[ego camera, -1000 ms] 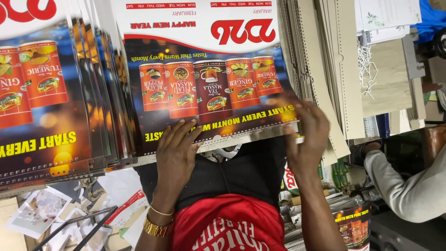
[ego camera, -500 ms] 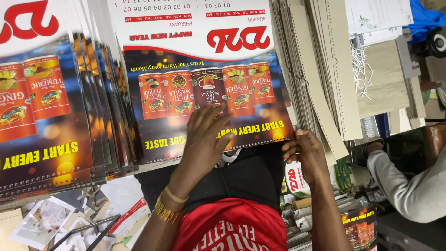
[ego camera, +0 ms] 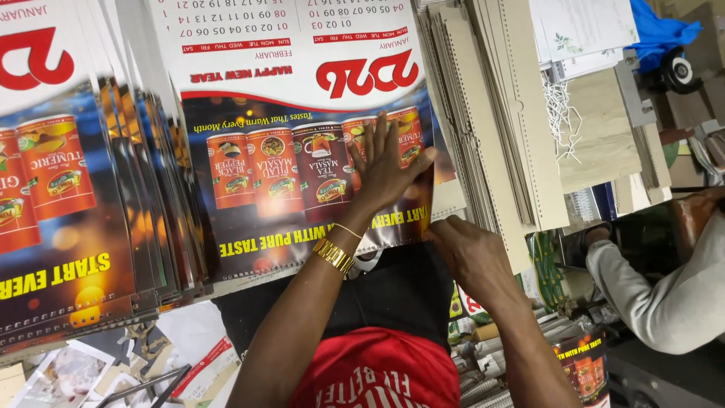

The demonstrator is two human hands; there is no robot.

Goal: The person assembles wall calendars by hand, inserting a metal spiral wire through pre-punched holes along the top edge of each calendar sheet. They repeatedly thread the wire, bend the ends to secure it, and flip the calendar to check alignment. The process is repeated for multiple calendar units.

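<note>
Head view looked down on a printed calendar sheet lying face up on top of a stack on the counter, its white date grid at the far end and a dark picture of spice tins near the person. The left hand, with a gold bracelet at the wrist, lay flat on the sheet with fingers spread, palm pressing down over the tins near the sheet's right side. The right hand sat at the sheet's near right corner, fingers curled against the edge; whether it pinched the paper or only touched it could not be told. Fanned copies of the same sheet stood just to the left, and a pile of punched grey boards lay just to the right. Another person's grey sleeve reached in at the far right.

Judging by the hands, the step looked like squaring the top sheet onto its stack. A next move would call for a steady palm while the corner was brought flush with the sheets beneath.
</note>
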